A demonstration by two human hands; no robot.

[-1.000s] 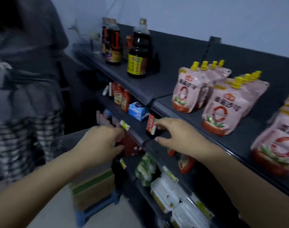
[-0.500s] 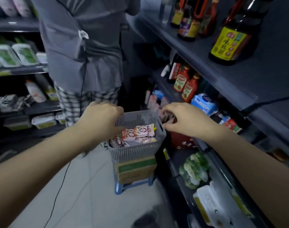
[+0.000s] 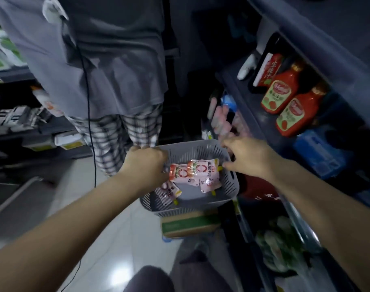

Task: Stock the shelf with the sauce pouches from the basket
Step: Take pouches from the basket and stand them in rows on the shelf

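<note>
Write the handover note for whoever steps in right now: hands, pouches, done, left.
Left hand: inside the grey basket at its left side, touching the top sauce pouch; a firm grip cannot be confirmed.
Right hand: over the basket's right rim, fingers open, holding nothing.
Basket sits on a cardboard box on the floor beside the shelf unit. Several pouches lie in it.
Done: no count possible; no pouches are visible on a shelf in this view.
Left: lift the remaining pouches out and stand them on the shelf.

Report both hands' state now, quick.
Left hand: curled at the basket rim beside the sauce pouches; grip cannot be told.
Right hand: open, empty, over the basket.
</note>
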